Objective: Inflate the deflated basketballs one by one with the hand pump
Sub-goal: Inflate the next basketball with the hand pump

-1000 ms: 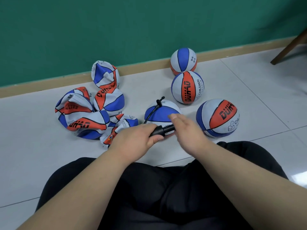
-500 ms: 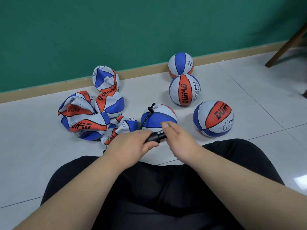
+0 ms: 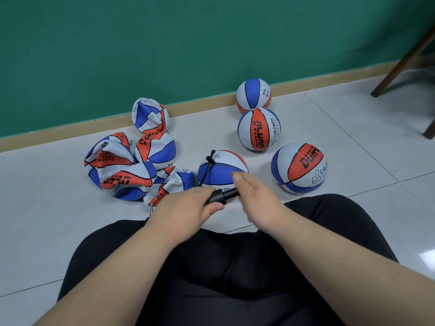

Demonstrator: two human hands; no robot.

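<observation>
Left hand [image 3: 188,208]: fingers curled round the barrel of the black hand pump [image 3: 221,196], centre frame.
Right hand [image 3: 256,198]: fingers straight, palm against the pump's handle end.
Hose [image 3: 207,169]: runs up onto the blue-and-white basketball [image 3: 223,170] just behind the hands.
Deflated basketballs [image 3: 127,165]: crumpled heap, left of centre.
Writing: "DUHAO" and "CHILDREN" on inflated basketballs [image 3: 299,168], right of centre.
</observation>
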